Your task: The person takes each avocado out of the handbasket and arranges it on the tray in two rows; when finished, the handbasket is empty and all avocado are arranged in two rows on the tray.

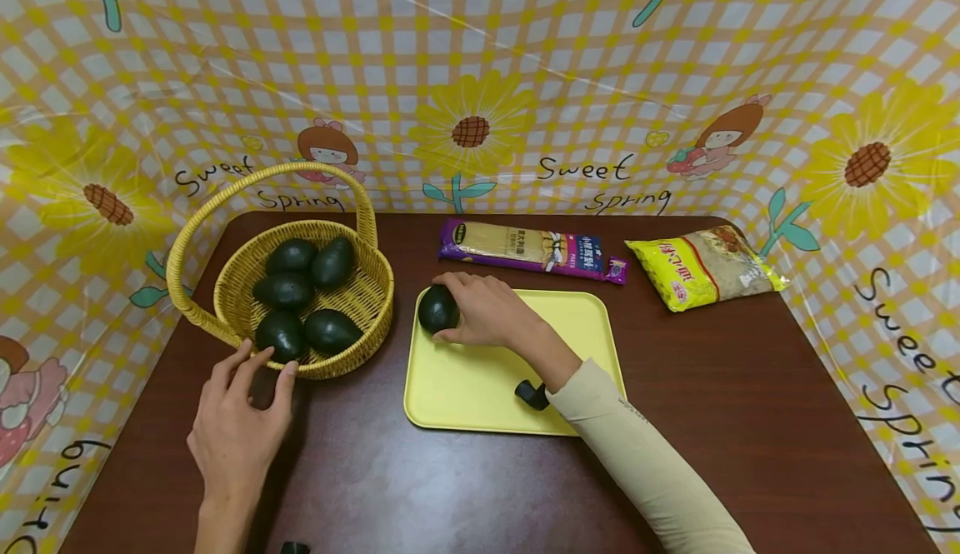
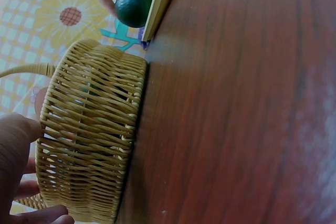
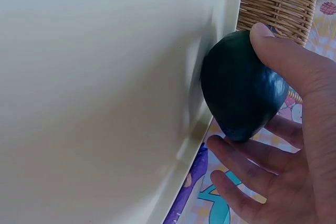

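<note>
At the tray's [image 1: 465, 396] far left corner, I have my right hand [image 1: 483, 308] pinching a dark avocado [image 1: 438, 310] between thumb and fingers; whether its underside bears on the tray I cannot tell. Loosening unevenly could let that rounded fruit roll over the low rim. Toward the table's [image 1: 352, 462] left edge, my left hand [image 1: 240, 416] is spread at the near rim of the wicker basket [image 1: 378, 333], which holds five more avocados [image 1: 285, 291]; a careless push could tip it. Along the table's far edge lie a pasta packet [image 1: 525, 247] and a yellow bag [image 1: 686, 275].

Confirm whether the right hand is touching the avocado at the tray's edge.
Touching. The right wrist view shows the right hand with its thumb laid on the avocado, no gap between.
</note>
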Action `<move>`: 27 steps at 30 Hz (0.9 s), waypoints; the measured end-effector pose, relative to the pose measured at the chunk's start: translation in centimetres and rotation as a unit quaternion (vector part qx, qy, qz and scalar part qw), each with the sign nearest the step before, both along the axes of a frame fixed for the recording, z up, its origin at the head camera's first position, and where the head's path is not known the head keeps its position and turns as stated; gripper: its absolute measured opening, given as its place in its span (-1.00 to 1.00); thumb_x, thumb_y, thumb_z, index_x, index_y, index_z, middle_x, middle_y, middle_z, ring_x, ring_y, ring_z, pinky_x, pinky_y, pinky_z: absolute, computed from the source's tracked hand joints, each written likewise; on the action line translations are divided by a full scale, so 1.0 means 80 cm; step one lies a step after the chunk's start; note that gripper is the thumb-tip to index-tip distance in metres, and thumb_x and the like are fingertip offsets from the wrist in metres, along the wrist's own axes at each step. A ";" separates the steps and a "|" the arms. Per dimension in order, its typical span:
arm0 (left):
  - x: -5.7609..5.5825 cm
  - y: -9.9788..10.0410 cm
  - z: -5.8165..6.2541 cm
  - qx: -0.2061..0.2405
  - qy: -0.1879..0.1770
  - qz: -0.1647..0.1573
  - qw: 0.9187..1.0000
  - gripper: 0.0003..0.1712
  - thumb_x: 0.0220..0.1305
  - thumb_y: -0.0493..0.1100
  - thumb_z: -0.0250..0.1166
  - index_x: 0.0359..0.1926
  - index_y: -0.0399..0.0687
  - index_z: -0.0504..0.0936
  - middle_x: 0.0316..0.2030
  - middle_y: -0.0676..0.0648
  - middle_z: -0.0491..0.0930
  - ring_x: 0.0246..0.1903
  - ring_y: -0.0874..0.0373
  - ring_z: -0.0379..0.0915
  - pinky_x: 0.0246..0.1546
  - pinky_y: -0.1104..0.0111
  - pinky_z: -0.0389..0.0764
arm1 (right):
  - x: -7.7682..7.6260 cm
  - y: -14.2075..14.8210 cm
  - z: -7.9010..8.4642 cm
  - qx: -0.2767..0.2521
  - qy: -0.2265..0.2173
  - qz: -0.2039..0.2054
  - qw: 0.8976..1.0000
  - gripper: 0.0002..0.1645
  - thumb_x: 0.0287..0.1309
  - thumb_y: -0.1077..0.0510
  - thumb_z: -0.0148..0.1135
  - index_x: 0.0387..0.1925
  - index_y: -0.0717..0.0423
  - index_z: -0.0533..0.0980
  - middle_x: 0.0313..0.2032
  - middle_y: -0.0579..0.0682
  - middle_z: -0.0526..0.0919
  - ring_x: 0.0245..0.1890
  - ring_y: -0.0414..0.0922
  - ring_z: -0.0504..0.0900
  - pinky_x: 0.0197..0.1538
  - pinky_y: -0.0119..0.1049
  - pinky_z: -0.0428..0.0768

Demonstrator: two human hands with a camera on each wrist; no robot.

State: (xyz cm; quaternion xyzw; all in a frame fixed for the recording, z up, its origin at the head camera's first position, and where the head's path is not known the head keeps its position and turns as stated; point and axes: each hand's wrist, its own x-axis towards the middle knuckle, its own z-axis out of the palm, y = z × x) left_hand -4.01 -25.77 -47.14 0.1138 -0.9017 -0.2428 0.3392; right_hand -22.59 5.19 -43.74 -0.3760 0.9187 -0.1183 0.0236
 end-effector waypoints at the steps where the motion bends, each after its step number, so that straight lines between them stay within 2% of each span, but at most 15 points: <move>1: 0.000 0.000 0.000 -0.001 0.001 0.000 1.000 -0.55 0.37 0.07 0.51 0.11 -0.10 0.83 0.26 -0.18 0.68 -0.10 -0.28 0.64 -0.57 -0.19 0.60 | 0.000 0.000 -0.001 0.001 0.001 0.001 1.000 0.08 0.12 -0.37 0.61 0.48 0.07 0.41 0.24 0.21 0.68 -0.03 0.20 0.78 -0.01 0.10 0.75; 6: 0.000 0.000 0.001 -0.001 -0.001 0.004 1.000 -0.55 0.36 0.07 0.52 0.11 -0.10 0.83 0.27 -0.17 0.68 -0.10 -0.28 0.64 -0.59 -0.18 0.57 | -0.001 0.001 -0.002 0.001 0.009 0.013 1.000 0.07 0.12 -0.39 0.59 0.48 0.06 0.41 0.21 0.19 0.71 -0.03 0.17 0.77 -0.04 0.07 0.75; 16: -0.001 0.001 0.000 0.002 -0.005 0.006 1.000 -0.56 0.37 0.09 0.51 0.12 -0.07 0.83 0.28 -0.14 0.67 -0.02 -0.28 0.65 -0.53 -0.23 0.59 | -0.003 0.001 -0.003 0.003 -0.014 0.013 1.000 0.10 0.17 -0.39 0.55 0.54 0.03 0.35 0.31 0.20 0.64 0.11 0.20 0.73 0.08 0.13 0.71; 27: -0.001 0.001 -0.003 0.005 -0.006 0.007 1.000 -0.56 0.38 0.09 0.50 0.12 -0.08 0.82 0.28 -0.14 0.67 0.01 -0.29 0.65 -0.48 -0.25 0.61 | -0.003 0.002 0.000 0.005 -0.018 0.022 1.000 0.10 0.20 -0.36 0.55 0.56 0.04 0.33 0.32 0.21 0.63 0.21 0.20 0.68 0.15 0.14 0.69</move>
